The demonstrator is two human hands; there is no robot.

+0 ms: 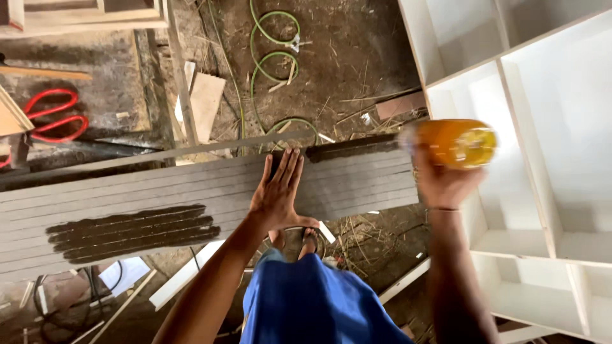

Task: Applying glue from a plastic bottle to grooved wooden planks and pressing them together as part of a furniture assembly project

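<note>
The left hand (278, 193) lay flat, fingers spread wide, on a stack of grey boards (191, 197) near its far edge; the boards' long axis ran left to right, rising slightly rightward. The right hand (446, 181) gripped a blurred orange bottle (456, 143) lying sideways, off the stack's right end, before a white shelf unit (548, 210) whose visible compartments held nothing.

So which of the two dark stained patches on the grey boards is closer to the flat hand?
The short dark patch at the boards' far edge, just beyond the left hand. The long patch lies well off toward the boards' other end.
</note>
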